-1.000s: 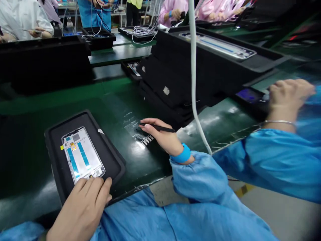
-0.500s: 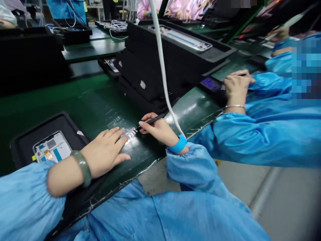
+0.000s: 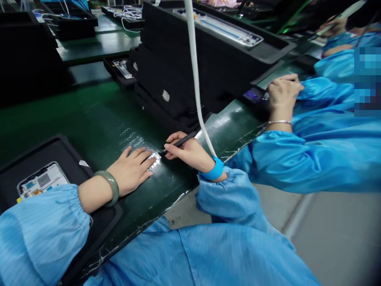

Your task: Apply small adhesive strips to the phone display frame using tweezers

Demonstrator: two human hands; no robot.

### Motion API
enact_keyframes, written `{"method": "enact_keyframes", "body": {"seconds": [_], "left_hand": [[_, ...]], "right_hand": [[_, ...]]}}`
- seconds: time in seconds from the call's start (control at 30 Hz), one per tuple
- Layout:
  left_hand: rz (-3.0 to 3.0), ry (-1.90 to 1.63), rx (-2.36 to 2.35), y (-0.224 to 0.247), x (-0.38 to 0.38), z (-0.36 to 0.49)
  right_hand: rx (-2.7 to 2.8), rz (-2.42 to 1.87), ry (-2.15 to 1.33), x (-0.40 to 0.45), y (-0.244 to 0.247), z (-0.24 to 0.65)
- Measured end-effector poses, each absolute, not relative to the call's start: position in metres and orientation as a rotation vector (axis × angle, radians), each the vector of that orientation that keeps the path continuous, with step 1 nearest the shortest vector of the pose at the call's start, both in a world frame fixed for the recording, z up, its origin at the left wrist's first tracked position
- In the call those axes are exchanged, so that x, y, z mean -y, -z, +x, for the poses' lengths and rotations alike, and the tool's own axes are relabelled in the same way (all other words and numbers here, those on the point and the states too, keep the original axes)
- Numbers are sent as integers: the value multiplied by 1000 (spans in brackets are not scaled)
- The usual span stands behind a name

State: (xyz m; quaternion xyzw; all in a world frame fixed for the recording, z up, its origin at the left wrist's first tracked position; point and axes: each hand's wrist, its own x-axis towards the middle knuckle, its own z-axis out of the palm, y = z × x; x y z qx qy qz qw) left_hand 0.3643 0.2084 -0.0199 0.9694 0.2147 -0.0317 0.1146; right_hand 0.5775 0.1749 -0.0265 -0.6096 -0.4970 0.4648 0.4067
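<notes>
My left hand [image 3: 131, 169] lies flat with its fingers spread over the left end of a strip of small pale, shiny pieces [image 3: 155, 159] on the green work surface. In my right hand [image 3: 190, 153] a pair of black tweezers [image 3: 187, 139] is pinched, with the tips low at the strip's right end. Whether the tips grip a piece cannot be made out. Left of my left hand, a silver phone frame [image 3: 44, 178] rests in a black tray [image 3: 70, 155], partly covered by my sleeve.
Beyond my hands stands a stack of black trays [image 3: 184, 67] with another phone frame [image 3: 223, 29] on top. A white cable [image 3: 195, 71] hangs down near my right wrist. At the right, a co-worker's hand [image 3: 282, 95] is close to the bench edge [image 3: 232, 157].
My left hand has shifted slightly right, covering more of the strip. My right hand stays nearly still with the tweezers. The view has tilted down a little, and the tray appears further left.
</notes>
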Motion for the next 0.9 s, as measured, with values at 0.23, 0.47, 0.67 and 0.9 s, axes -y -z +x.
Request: {"method": "enact_keyframes", "body": {"seconds": [0.23,0.47,0.67,0.9], "left_hand": [[2907,63,-617,22,-209,365],[2915,45,-618,22,-209,365],[2902,34,-627,23,-208,366],[2873,13,-639,23,-209,367]], "right_hand": [[1169,-1504,-1274,-178,28,578],[1079,-1539,-1347,-183,23,575],[935,-1564,-1478,-194,21,570],[880,-1713,-1449,-201,17,565]]}}
